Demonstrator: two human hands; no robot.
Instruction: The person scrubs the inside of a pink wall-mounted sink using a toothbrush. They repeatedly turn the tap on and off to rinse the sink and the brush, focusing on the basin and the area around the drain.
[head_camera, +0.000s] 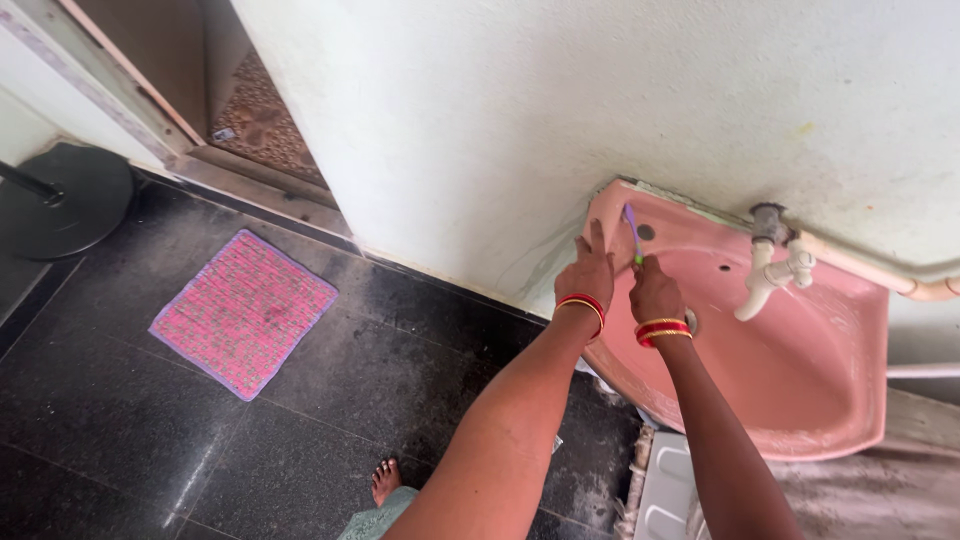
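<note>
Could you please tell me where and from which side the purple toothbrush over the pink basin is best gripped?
Probably low on the handle of the toothbrush, coming from the basin's front edge: it stands nearly upright, and the right hand already pinches its lower end, leaving the upper part free.

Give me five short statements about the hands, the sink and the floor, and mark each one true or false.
1. The right hand holds a purple toothbrush over the pink sink. True.
2. The left hand grips the tap. False: it is near the sink's left rim, apart from the tap.
3. Both wrists wear bangles. True.
4. The floor mat is blue. False: it is pink.
5. The sink is white. False: it is pink.
</note>
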